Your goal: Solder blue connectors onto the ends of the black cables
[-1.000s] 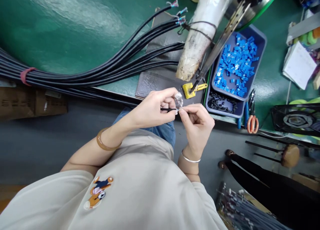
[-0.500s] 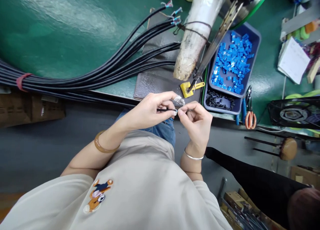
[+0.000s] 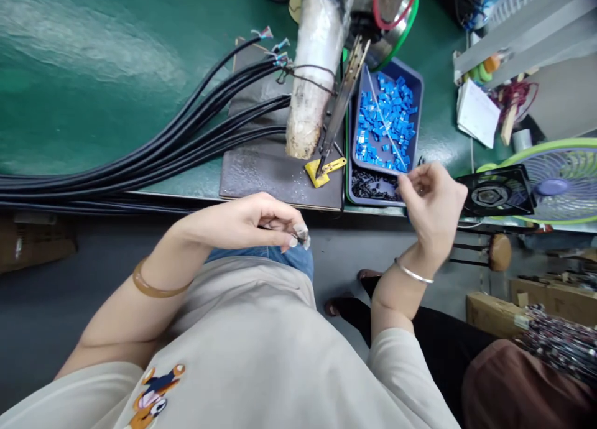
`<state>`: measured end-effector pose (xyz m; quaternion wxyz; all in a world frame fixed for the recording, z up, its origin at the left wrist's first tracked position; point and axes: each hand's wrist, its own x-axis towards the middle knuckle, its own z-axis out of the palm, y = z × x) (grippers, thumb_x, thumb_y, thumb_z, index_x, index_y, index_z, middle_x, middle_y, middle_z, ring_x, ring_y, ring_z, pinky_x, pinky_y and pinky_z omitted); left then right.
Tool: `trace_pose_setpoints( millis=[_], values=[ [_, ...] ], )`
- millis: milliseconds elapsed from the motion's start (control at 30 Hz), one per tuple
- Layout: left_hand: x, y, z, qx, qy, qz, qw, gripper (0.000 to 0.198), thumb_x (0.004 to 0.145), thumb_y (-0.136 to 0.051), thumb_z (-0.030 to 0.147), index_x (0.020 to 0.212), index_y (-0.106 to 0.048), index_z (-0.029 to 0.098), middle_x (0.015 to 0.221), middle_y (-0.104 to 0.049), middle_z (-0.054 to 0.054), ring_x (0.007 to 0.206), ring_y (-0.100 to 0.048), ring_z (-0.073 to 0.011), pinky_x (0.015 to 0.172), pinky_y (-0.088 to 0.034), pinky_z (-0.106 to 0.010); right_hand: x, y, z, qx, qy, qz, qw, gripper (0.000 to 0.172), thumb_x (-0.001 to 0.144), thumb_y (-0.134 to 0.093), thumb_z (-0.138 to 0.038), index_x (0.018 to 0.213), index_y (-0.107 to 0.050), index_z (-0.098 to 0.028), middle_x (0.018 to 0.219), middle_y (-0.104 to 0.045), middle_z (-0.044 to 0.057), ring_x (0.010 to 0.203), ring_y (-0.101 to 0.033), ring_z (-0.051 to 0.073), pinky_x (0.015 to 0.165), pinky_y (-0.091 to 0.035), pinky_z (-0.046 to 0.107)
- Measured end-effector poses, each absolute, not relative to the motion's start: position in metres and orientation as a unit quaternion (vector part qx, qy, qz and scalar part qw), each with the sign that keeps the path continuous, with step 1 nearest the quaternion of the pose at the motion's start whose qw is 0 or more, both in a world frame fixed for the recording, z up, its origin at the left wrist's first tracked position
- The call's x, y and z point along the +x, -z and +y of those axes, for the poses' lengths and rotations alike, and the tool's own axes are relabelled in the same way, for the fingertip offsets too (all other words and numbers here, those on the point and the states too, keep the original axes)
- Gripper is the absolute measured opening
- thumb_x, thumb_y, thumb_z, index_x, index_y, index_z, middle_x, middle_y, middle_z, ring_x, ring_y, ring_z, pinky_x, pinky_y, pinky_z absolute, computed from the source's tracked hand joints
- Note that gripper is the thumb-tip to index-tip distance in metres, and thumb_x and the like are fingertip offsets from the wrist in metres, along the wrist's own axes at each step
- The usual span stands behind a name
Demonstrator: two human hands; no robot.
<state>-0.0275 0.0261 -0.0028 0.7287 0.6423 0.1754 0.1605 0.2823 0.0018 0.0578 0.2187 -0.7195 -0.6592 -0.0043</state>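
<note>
My left hand [image 3: 249,224] is closed in front of the table edge, with a thin black cable [image 3: 267,228] pinched between thumb and fingers. Its far end is mostly hidden by the fingertips, and clear wrapping covers one of them. Off to the right, my right hand [image 3: 433,205] hovers by the front corner of the bins, thumb and forefinger pressed together. A thin pale wire [image 3: 386,125] runs straight down across the blue parts to those fingertips. Beneath it lie a bin of blue connectors [image 3: 389,118] and a bin of small black parts [image 3: 373,185].
Black cables [image 3: 186,130] with stripped ends lie over a dark board [image 3: 252,174]. A plastic-wrapped tube [image 3: 310,99] hangs above it, beside a long metal tool [image 3: 342,99] and a yellow piece [image 3: 319,174]. A green fan [image 3: 555,183] stands right; another person's legs [image 3: 420,329] are behind.
My hands have come apart: the right swung out to the right toward the bins, the left drew slightly left and down with the cable. The view has shifted to the right.
</note>
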Motion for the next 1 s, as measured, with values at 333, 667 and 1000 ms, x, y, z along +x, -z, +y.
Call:
trace_pose_setpoints(
  millis=[333,667,1000],
  values=[
    [-0.015,0.004,0.022,0.464,-0.305,0.254,0.792,0.021,0.079,-0.07,0.023,0.096,-0.062,0.015,0.067,-0.06,0.0,0.053,-0.046,-0.0055,0.043,-0.027,-0.015,0.325,-0.018,0.092,-0.628,-0.026,-0.75,0.207,0.014,0.079,-0.068,-0.025,0.069,-0.058,-0.023,0.084,-0.067,0.003,0.079,-0.061,0.011,0.068,-0.046,0.029],
    [-0.006,-0.002,0.016,0.485,-0.353,0.319,0.734,0.013,0.084,-0.064,0.023,0.075,-0.059,0.013,0.055,-0.054,0.003,0.045,-0.036,-0.0022,0.043,-0.025,-0.016,0.315,-0.022,0.086,-0.694,0.054,-0.667,0.267,0.019,0.076,-0.07,-0.021,0.066,-0.056,-0.028,0.063,-0.06,-0.004,0.055,-0.058,0.009,0.064,-0.045,0.031],
    [0.006,-0.009,0.016,0.487,-0.392,0.389,0.677,0.011,0.073,-0.065,0.015,0.065,-0.057,0.014,0.05,-0.051,0.004,0.046,-0.044,-0.0039,0.046,-0.033,-0.017,0.189,-0.018,-0.02,-0.564,-0.078,-0.645,0.509,0.004,0.083,-0.07,-0.021,0.082,-0.067,-0.024,0.086,-0.069,0.001,0.08,-0.069,0.017,0.068,-0.059,0.036]
  ],
)
